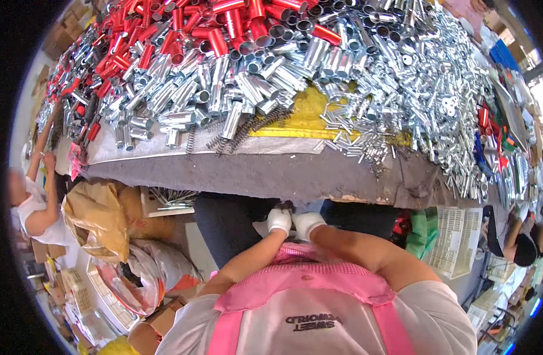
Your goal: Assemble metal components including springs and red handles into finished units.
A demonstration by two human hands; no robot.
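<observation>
In the head view both hands, in white gloves, sit low in the lap below the near table edge (265, 177): the left hand (278, 220) and the right hand (307, 223) are pressed close side by side, knuckles up, fingers curled downward toward 12 o'clock. Whatever they may be gripping is hidden under the gloves, so I cannot tell whether they are clamped on anything or which way it points. Nearest to them on the table, toward 12 o'clock, lies a loose scatter of dark coil springs (242, 131), thin and black, their long axes mostly slanting from 7 toward 1 o'clock, resting at the edge of a yellow sheet (310, 112). Behind these is a heap of silver metal tubes (224, 89), short shiny open-ended cylinders lying in every direction, many running roughly 6 to 12 o'clock. At 11 o'clock a heap of red tubes (182, 29) of the same shape tops the pile. At 2 o'clock smaller silver fittings (437, 89) spread to the far right rim, with thin short pins (357, 148) just before the edge. The table's front edge is grey, worn and frayed, bowing across the picture; between it and the hands is only a narrow band of dark trouser legs. A brown paper sack (97, 216) stands at 9 o'clock, a white slotted crate (458, 239) at 3 o'clock, hemming in the seat. Another person in white (37, 210) is at the far left.
</observation>
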